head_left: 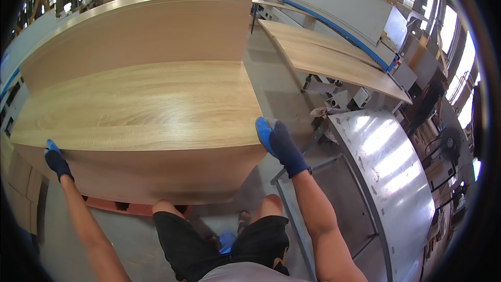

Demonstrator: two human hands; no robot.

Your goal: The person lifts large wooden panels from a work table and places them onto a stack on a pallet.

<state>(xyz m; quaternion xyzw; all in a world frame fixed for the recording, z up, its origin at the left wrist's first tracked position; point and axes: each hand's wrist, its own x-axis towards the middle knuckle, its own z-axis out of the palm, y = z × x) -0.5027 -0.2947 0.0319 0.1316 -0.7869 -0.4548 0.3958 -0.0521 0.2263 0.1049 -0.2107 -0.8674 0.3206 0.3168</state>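
Note:
A wide wood-grain board (151, 107) lies flat on top of a stack of boards, whose smooth brown front side (156, 175) faces me. My left hand (55, 160), in a dark blue glove with lighter blue fingers, grips the board's front edge near its left end. At the front right corner, my right hand (279, 142), gloved the same way, has its fingers closed around the board's edge. The undersides of both grips are hidden. Behind the top board rises a taller stack (151, 34) with a pale top.
A red pallet (125, 207) shows beneath the near stack. To my right stands a metal-topped table (383, 162) on a grey frame. Farther right, wood-grain panels (323, 55) rest beside a long machine (329, 8) with a blue strip. Cardboard (22, 180) stands at the left.

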